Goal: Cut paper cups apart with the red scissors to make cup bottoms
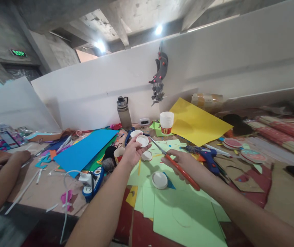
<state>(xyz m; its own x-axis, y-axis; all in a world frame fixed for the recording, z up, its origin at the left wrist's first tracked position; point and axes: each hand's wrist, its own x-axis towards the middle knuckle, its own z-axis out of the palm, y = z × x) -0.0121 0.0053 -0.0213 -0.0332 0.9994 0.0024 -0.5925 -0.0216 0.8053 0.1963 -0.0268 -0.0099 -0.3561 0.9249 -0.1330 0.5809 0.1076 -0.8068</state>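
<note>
Between the fingers of my left hand (pixel 133 153) is a small white paper disc (pixel 142 141), held up above the table. My right hand (pixel 179 164) grips scissors with red handles (pixel 185 174); their blades point up and left toward the disc, and a gap to it cannot be judged. Behind the disc is another white round piece (pixel 136 133). Below my hands, a white cup base (pixel 159 180) rests on light green paper (pixel 185 219), beside a small blue scrap. One more white round piece (pixel 146 155) lies just under my left hand.
Stacked paper cups (pixel 167 120) stand at the back, near a grey bottle (pixel 124 115). Blue card (pixel 86 149) and a power strip (pixel 93 185) are left, yellow card (pixel 198 121) and a blue glue gun (pixel 210 158) right. Another person's hands (pixel 18 157) rest at far left.
</note>
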